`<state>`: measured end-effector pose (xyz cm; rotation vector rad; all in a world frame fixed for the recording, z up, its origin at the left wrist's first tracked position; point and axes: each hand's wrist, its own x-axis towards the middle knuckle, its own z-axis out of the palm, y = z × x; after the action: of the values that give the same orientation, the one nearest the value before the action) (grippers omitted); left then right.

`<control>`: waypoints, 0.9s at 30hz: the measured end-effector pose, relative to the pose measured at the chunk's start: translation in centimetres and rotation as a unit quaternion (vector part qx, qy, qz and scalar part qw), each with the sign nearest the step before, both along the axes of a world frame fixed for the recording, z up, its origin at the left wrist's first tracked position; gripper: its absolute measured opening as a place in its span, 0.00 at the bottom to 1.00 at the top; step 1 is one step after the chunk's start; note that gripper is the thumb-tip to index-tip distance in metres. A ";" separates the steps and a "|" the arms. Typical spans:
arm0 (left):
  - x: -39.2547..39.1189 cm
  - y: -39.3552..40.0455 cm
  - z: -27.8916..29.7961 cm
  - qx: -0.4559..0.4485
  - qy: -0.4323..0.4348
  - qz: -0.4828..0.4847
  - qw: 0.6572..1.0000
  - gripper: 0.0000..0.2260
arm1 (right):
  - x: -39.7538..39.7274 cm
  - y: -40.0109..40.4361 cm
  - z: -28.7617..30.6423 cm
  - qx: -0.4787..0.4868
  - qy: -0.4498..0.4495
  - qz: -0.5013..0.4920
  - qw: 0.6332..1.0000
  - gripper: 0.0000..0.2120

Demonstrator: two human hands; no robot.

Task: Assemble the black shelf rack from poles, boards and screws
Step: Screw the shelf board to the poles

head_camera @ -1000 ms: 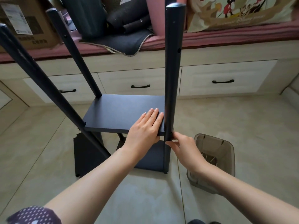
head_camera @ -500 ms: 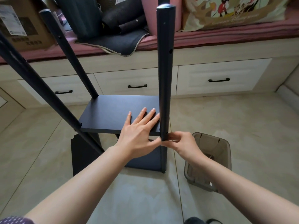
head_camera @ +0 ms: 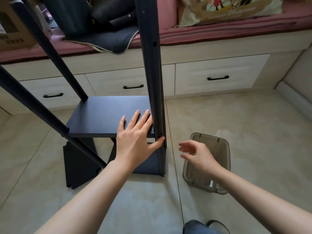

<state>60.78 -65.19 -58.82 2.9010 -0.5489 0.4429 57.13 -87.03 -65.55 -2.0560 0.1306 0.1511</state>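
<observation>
Flat on the middle board (head_camera: 108, 115) lies our left hand (head_camera: 135, 137), fingers straight and spread, thumb hooked against the near right pole (head_camera: 152, 65); it presses but grips nothing. Our right hand (head_camera: 196, 155) hangs loosely curled just right of that pole, apart from it. A tiny pale thing shows between its fingers, possibly a screw; too small to tell, so we cannot tell whether it holds anything.

Head view, the change: half a second ago our right hand was pinched against the pole at board height, right at the joint. Now it has pulled back toward the clear brown plastic bin (head_camera: 209, 162) on the floor. The left hand has kept its press on the board. We judge the screw at that corner is either seated by hand or being swapped, and the right hand is likely going for a part or tool in the bin.

The rack stands partly built: middle board carried between the poles, a lower board (head_camera: 148, 164) beneath, a loose board (head_camera: 76, 162) leaning at the left. Pole holes higher up are unfilled, so upper shelves remain.

Surface and room: beige tiled floor (head_camera: 236, 119), cream drawers with black handles (head_camera: 217, 78), a pink cushioned bench (head_camera: 219, 29) with dark bags, a cardboard box (head_camera: 11, 31) and a cartoon-print bag (head_camera: 228, 9).
</observation>
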 end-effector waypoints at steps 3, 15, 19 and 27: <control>0.0 -0.1 -0.2 0.002 -0.008 0.008 1.000 0.32 | 0.0 -3.4 -1.8 -0.053 0.047 -0.039 0.997 0.12; 0.0 -0.4 -0.7 -0.006 -0.039 0.010 0.999 0.31 | 4.3 -6.0 -12.8 -0.191 0.185 0.000 0.964 0.17; -0.1 -0.6 -0.6 -0.001 -0.049 0.021 0.999 0.31 | 5.7 -5.6 -15.4 -0.209 0.199 -0.006 0.957 0.13; 0.0 -0.9 -0.9 -0.013 -0.080 0.026 0.996 0.29 | 6.2 -4.9 -17.6 -0.249 0.191 0.019 0.949 0.10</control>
<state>60.81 -66.05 -59.70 2.8768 -0.4854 0.6888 63.31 -91.89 -83.13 -2.5106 0.4022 0.5943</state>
